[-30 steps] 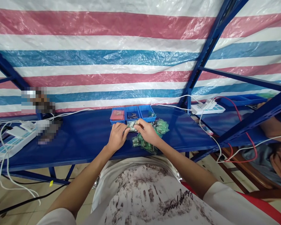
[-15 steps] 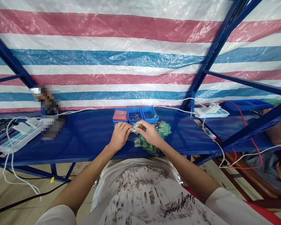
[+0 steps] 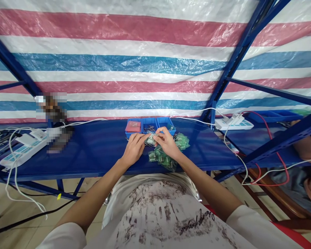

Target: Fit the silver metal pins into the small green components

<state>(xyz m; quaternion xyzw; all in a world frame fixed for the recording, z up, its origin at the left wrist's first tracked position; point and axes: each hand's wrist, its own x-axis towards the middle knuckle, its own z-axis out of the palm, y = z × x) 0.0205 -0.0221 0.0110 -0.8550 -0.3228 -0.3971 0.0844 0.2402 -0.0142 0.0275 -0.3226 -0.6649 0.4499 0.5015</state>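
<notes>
Between my two hands is a small clear plastic bag (image 3: 151, 138) with pale contents too small to name. My left hand (image 3: 133, 147) pinches its left side with closed fingers. On the other side, the thumb and fingers of my right hand (image 3: 166, 142) are pressed together on the same bag. Below my right hand lies a pile of green-tinted packets (image 3: 162, 157), and a second green pile (image 3: 181, 141) sits to its right. Just behind my hands stand three blue bins: one with a pinkish-red packet (image 3: 133, 126), one with small dark metal pieces (image 3: 149, 128), one with little inside (image 3: 166, 124).
The blue table (image 3: 93, 148) runs across the view. White power strips with cables lie at left (image 3: 23, 148) and right (image 3: 234, 123). A blue post (image 3: 223, 79) rises on the right. Another person's arm (image 3: 309, 140) shows at the far right.
My fingers have drawn slightly apart, and more of the clear bag shows between them. My right hand has shifted a little up and to the right.
</notes>
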